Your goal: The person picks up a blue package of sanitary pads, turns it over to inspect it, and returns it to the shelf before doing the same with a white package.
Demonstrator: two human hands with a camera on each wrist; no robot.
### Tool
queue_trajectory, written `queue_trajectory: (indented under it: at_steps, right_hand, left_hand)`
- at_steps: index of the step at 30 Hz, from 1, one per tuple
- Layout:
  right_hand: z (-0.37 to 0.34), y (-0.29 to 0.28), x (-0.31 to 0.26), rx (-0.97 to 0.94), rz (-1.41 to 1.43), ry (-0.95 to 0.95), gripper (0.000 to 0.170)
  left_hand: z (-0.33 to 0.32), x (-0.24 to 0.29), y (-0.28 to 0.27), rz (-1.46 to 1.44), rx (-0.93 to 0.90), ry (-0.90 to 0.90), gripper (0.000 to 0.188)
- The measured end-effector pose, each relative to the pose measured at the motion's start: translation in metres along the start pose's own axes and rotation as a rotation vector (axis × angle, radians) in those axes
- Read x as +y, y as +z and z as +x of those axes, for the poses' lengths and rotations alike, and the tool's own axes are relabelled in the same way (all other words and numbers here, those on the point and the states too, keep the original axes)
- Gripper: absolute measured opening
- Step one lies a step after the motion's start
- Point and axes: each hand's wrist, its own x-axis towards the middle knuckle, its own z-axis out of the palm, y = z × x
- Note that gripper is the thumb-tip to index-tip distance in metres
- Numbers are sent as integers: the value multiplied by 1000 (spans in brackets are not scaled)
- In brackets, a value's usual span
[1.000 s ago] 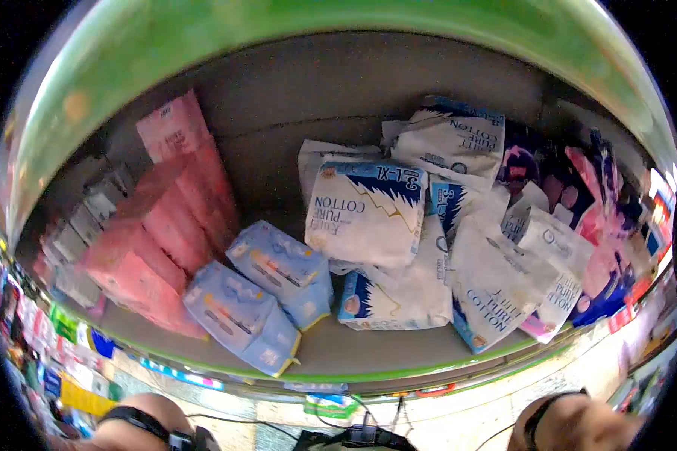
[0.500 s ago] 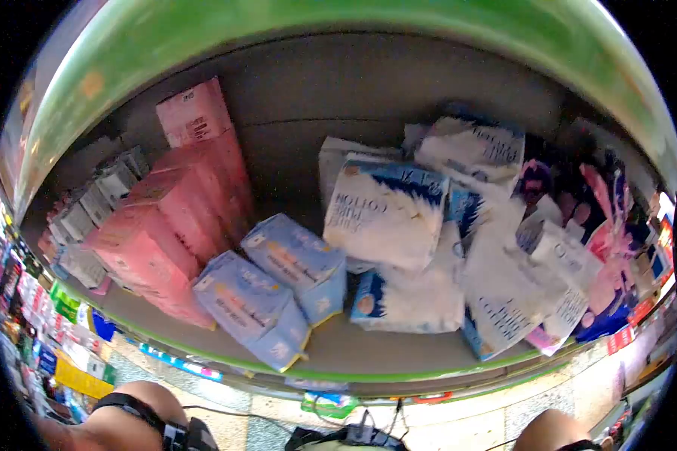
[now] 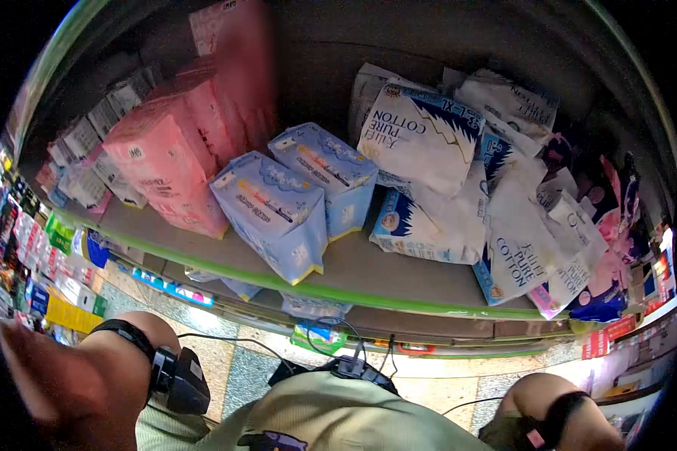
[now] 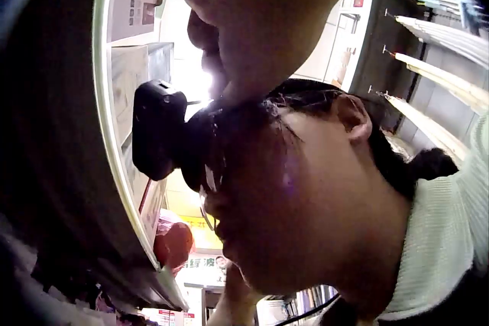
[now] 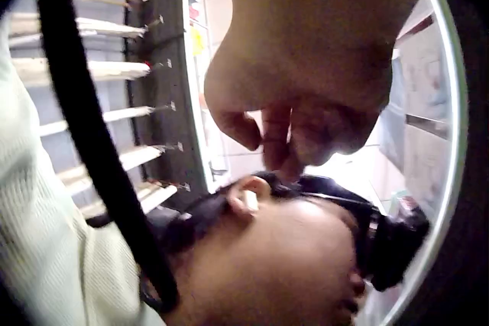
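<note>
In the left wrist view, the left hand (image 4: 260, 20) is beside the person's head, above a black head-worn camera (image 4: 158, 129); its fingers are partly hidden, so any grip is unclear. Bent fingers of the right hand (image 5: 306, 74) reach the black head strap (image 5: 325, 188) above the ear in the right wrist view; whether they pinch it cannot be told. Neither hand shows in the head view, only forearms with wrist straps. White Pure Cotton packs (image 3: 421, 139), blue packs (image 3: 267, 210) and pink packs (image 3: 162, 161) lie on a shelf (image 3: 399, 289), untouched.
Dark purple and pink packs (image 3: 613, 248) crowd the shelf's right end, small white packs (image 3: 83, 139) its left. A green edge strip (image 3: 338, 289) runs along the front. Below are a lower shelf, thin cables and the tiled floor (image 3: 429, 387).
The head view has tilted down: the packs sit higher in it, and more of the forearms, the clothing and the lower shelf shows. The packs keep their places on the shelf.
</note>
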Motion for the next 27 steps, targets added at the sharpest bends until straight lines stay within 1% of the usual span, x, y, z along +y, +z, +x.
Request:
queue_trajectory:
  at_steps: [2,4,6,7,8,9,10,11,12,16,23,27]
  right_hand:
    - [-7,-10,-11,-27,-27,11,31]
    - [-5,-7,-9,-38,-42,2,32]
    - [-4,20,3,114,-81,-89,27]
    - [-1,18,-6,38,-82,24,26]
    - [4,12,-34,-47,-219,297,24]
    - [19,14,-57,-180,-379,557,22]
    - [16,11,-41,-92,-207,315,22]
    - [11,16,-23,-48,-100,150,22]
    - [13,22,-16,-23,-58,92,23]
    - [22,31,3,11,5,42,24]
    - [19,40,8,36,27,-9,28]
    - [18,49,12,71,16,-15,30]
  left_hand:
    - [-2,5,0,-11,9,9,14]
    - [-5,8,1,-30,14,13,14]
    - [-5,10,2,-45,14,16,15]
    - [-6,10,2,-46,16,15,15]
    - [-6,12,1,-53,19,16,15]
    - [-7,12,1,-54,24,21,15]
    - [-8,12,0,-57,25,21,15]
    - [-9,12,0,-63,29,18,15]
    - [-10,14,0,-62,36,16,15]
    - [-11,13,5,-69,19,-7,15]
    - [-19,10,8,-91,40,-29,16]
    - [-29,6,9,-67,64,-75,17]
